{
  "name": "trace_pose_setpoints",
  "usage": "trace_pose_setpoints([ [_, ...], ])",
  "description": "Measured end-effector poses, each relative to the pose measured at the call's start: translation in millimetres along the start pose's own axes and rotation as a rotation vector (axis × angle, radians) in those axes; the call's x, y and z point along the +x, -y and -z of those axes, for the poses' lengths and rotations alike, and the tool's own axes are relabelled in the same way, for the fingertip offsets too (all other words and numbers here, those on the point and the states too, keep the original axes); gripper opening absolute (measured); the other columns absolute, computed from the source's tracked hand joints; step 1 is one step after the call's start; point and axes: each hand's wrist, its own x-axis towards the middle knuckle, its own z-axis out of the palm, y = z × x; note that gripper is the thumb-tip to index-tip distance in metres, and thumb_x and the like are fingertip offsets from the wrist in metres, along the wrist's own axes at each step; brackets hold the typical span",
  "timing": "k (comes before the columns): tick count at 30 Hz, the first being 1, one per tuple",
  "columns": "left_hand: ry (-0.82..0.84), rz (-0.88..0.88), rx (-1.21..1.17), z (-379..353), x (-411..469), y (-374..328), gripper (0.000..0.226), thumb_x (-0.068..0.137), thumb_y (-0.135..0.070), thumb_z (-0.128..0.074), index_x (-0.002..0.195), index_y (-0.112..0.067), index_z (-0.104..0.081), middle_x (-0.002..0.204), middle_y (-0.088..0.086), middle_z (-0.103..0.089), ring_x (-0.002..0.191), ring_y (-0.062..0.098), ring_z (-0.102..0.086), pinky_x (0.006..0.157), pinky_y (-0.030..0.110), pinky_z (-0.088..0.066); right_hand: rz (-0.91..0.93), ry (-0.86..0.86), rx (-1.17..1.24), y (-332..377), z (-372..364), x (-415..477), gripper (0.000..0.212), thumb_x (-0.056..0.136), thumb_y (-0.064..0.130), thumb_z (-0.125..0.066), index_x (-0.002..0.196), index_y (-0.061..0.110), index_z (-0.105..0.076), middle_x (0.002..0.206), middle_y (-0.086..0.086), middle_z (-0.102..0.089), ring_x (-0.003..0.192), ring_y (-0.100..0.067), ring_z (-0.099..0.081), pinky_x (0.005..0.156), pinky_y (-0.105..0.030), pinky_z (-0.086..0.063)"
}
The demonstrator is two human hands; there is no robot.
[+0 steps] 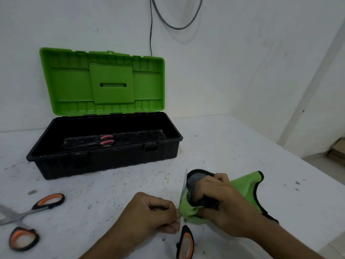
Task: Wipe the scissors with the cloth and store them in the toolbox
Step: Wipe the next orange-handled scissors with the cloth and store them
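Orange-and-black-handled steel scissors (184,238) are gripped by the left hand (155,215); a soft green, black-edged cloth (242,191) is clenched around the blade by the right hand (222,202). No writing is legible.

A white bench (233,146) with a speckled, scuffed surface meets a plain white wall (242,62) at the back. A thin black cable (151,25) hangs down the wall beside a grey looped cable (179,28). Far right, cardboard boxes (338,150) sit on the floor.

Dim flat light, soft blur, edges bowed
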Motion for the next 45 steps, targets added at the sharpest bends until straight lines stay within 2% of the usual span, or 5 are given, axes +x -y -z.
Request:
trace_pose_setpoints([
  [13, 0.007, 0.005, -0.023, 0.0, 1.0, -4.0, 0.011, 0.074, -0.007, -0.079, 0.078, 0.003, -0.078, 0.072, 0.024, -0.074, 0.067, 0.026, -0.073, 0.071, 0.034, -0.062, -0.299, -0.250, 0.551, 9.8, -2.3, 5.8, 0.018, 0.082, 0.010, -0.075, 0.083, 0.026, -0.069, 0.076, 0.006, -0.070, 0.070, -0.008, -0.065, 0.064, -0.019, -0.050],
  [21, -0.002, -0.010, 0.018, 3.6, -4.5, 0.0, 0.007, 0.079, -0.005, -0.076, 0.076, 0.000, -0.079, 0.074, 0.022, -0.074, 0.074, 0.030, -0.074, 0.080, 0.041, -0.061, -0.444, -0.010, 0.129, 18.4, -15.9, 13.2, 0.063, 0.060, 0.070, -0.070, 0.115, 0.044, -0.056, 0.101, 0.022, -0.068, 0.100, 0.003, -0.061, 0.093, -0.029, -0.049],
  [27, -0.001, 0.012, 0.037, -1.0, -3.4, -1.9, 0.008, 0.076, -0.009, -0.078, 0.077, 0.000, -0.079, 0.074, 0.023, -0.075, 0.072, 0.030, -0.075, 0.078, 0.039, -0.062, -0.603, -0.156, 0.410, 18.4, -14.1, 24.3, 0.021, 0.079, 0.039, -0.078, 0.090, 0.022, -0.073, 0.083, 0.003, -0.076, 0.078, -0.014, -0.072, 0.077, -0.044, -0.059],
  [40, 0.003, 0.027, 0.041, -1.6, -0.9, -3.6, 0.011, 0.075, -0.012, -0.080, 0.079, -0.002, -0.080, 0.075, 0.023, -0.076, 0.070, 0.028, -0.074, 0.072, 0.032, -0.062, -0.700, -0.131, 0.466, 16.8, -2.9, 44.1, 0.022, 0.080, 0.033, -0.078, 0.075, 0.013, -0.071, 0.066, 0.000, -0.071, 0.055, -0.005, -0.065, 0.050, -0.017, -0.048],
  [45, -0.017, 0.010, 0.047, 3.5, -0.2, -3.1, 0.010, 0.074, -0.013, -0.080, 0.077, -0.003, -0.080, 0.073, 0.023, -0.075, 0.066, 0.026, -0.073, 0.070, 0.032, -0.061, -0.769, -0.369, 0.644, 11.6, -6.6, 49.0, 0.019, 0.081, 0.034, -0.076, 0.088, 0.017, -0.074, 0.076, -0.005, -0.075, 0.068, -0.020, -0.072, 0.065, -0.035, -0.061],
])
